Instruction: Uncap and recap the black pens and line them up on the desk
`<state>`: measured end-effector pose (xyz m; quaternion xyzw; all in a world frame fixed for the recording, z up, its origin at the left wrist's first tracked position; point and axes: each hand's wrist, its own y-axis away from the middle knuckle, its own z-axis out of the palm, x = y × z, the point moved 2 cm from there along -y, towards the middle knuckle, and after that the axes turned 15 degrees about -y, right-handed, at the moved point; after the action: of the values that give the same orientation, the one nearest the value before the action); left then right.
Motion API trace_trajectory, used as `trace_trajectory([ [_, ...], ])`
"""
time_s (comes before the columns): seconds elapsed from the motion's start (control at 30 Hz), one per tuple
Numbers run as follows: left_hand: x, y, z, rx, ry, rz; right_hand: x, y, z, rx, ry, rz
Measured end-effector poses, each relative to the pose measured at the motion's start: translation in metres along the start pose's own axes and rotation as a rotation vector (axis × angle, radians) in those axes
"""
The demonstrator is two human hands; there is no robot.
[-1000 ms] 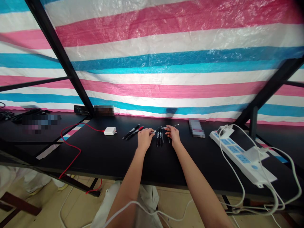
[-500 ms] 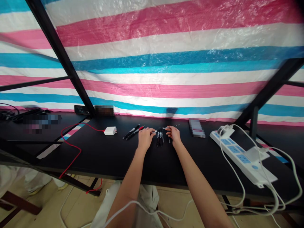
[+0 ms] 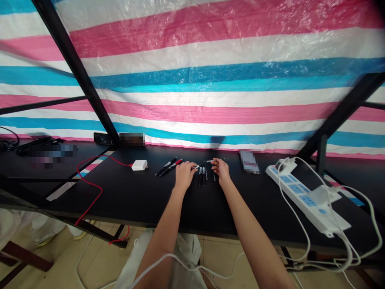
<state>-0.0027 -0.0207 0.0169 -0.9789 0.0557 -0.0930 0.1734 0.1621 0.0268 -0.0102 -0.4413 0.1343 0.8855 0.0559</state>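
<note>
My left hand (image 3: pixel 183 175) is closed, with thumb and fingers pinched on a pen part (image 3: pixel 196 166) whose pale end pokes out to the right. My right hand (image 3: pixel 221 171) pinches a thin pen refill (image 3: pixel 207 161), which points left toward the other hand and seems to stick out past the fingers on the right. Below and between both hands, several black pen parts (image 3: pixel 202 176) lie side by side on the black table (image 3: pixel 144 200). A slim clear piece (image 3: pixel 214 177) lies by my right fingers. Left of my left hand rest black pens (image 3: pixel 167 166), one with a red tip.
A white charger (image 3: pixel 139 165) with a red cable (image 3: pixel 100 185) lies to the left. On the right are a phone-like slab (image 3: pixel 249 161), blurred out, and a white power strip (image 3: pixel 306 200) with plugs and cables. Black metal posts (image 3: pixel 75 68) and a striped sheet (image 3: pixel 192 112) stand behind.
My right hand has shifted very slightly to the right, and more of the thin refill shows between the hands. My left hand stays nearly where it was.
</note>
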Motion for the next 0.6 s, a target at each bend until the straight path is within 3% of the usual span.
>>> trace_trajectory([
  [0.27, 0.000, 0.000, 0.002, 0.021, -0.024, 0.028, 0.000, 0.003, 0.002, -0.020, 0.065, -0.019],
  [0.5, 0.004, 0.000, -0.001, 0.020, -0.016, 0.033, 0.007, 0.004, 0.011, -0.298, 0.337, -0.197],
  [0.6, 0.003, 0.000, -0.002, 0.024, -0.007, 0.016, 0.007, 0.001, 0.009, -0.282, 0.337, -0.220],
])
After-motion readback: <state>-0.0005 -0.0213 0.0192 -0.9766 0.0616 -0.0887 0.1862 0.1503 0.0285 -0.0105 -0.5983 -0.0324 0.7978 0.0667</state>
